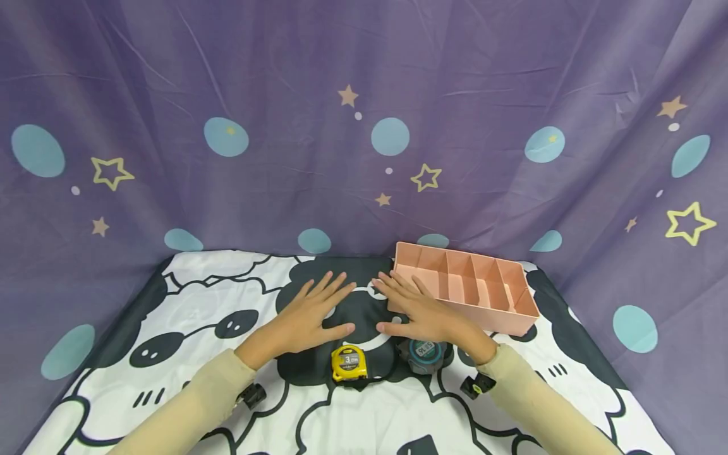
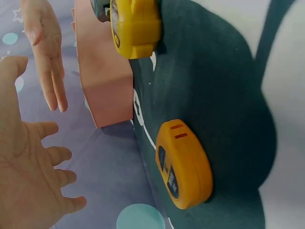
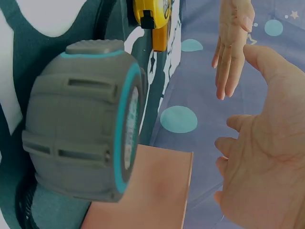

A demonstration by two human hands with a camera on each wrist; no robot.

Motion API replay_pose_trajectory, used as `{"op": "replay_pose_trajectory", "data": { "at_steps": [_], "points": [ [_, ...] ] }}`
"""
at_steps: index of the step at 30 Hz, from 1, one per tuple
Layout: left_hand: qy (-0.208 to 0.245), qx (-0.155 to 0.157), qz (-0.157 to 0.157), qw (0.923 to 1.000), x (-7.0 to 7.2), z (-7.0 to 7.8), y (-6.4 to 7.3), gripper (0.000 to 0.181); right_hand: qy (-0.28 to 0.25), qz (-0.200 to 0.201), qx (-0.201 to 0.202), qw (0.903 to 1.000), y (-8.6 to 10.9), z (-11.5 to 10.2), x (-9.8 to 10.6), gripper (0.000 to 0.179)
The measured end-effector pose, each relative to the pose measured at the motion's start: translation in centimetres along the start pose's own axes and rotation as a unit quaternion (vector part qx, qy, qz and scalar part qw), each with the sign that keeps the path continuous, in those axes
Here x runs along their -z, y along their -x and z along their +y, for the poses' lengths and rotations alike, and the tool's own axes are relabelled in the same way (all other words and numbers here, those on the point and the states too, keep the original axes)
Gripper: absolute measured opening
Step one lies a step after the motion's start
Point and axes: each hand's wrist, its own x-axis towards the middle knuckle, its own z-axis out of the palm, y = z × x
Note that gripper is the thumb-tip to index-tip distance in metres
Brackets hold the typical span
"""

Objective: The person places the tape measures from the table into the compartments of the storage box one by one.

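Note:
My left hand hovers with fingers spread, holding nothing. My right hand is spread the same way in front of the pink box's left end, also holding nothing. Just below the left hand in the head view lies a yellow tape measure. A grey tape measure with a teal ring lies below the right hand, large in the right wrist view. The left wrist view also shows an orange rounded case with dark labels, like another tape measure; in the head view the left hand hides it.
A pink divided box with several compartments stands at the back right, partly behind the right hand. A black-and-white cartoon cloth covers the table. A purple curtain with stars and blue dots hangs behind it.

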Motion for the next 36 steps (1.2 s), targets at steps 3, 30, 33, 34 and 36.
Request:
{"op": "replay_pose_trajectory", "data": {
  "at_steps": [3, 30, 33, 34, 36],
  "points": [
    [0.003, 0.004, -0.002, 1.0000, 0.4, 0.1, -0.3, 0.086, 0.002, -0.003, -0.006, 1.0000, -0.1, 0.0, 0.3, 0.084],
    [0.190, 0.015, 0.021, 0.9815, 5.4, -0.6, -5.3, 0.064, 0.036, 0.071, 0.069, 0.9944, -0.3, -3.0, 2.4, 0.071],
    [0.237, 0.022, 0.008, 0.9713, 5.7, -0.6, -6.1, 0.059, 0.042, 0.095, 0.096, 0.9899, -0.2, -3.4, 2.3, 0.067],
    [0.252, 0.027, 0.000, 0.9674, 5.8, -0.6, -6.4, 0.057, 0.045, 0.101, 0.106, 0.9883, -0.1, -3.6, 2.3, 0.066],
    [0.285, 0.043, -0.021, 0.9572, 6.0, -0.5, -7.0, 0.055, 0.051, 0.108, 0.122, 0.9853, -0.1, -3.9, 2.2, 0.064]
  ]
}}
